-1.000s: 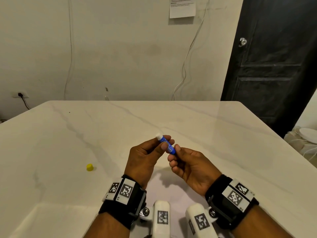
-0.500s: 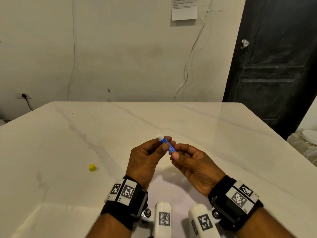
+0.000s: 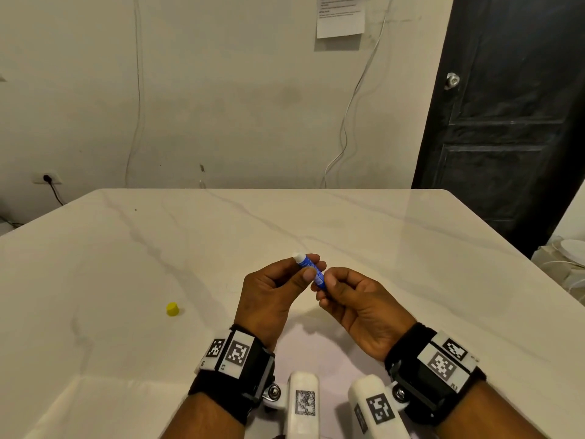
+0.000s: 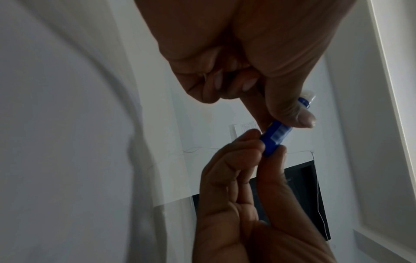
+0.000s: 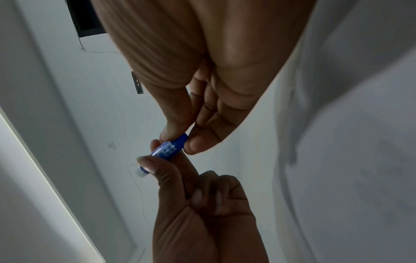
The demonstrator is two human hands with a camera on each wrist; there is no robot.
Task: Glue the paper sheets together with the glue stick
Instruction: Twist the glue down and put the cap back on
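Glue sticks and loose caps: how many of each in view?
1 glue stick, pinched between the left hand and right hand. 1 yellow cap, on the table to their left.

home room | marble table (image 3: 411, 248) | dark panelled door (image 3: 506, 122) | wall socket (image 3: 47, 178)

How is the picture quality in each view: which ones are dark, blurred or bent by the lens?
Head view: evenly lit and sharp; the glue stick is clear and the table edges bow from the wide lens. Left wrist view: dim, the left hand mostly in shadow, wall lines curved. Right wrist view: equally dim, the right hand soft and backlit.
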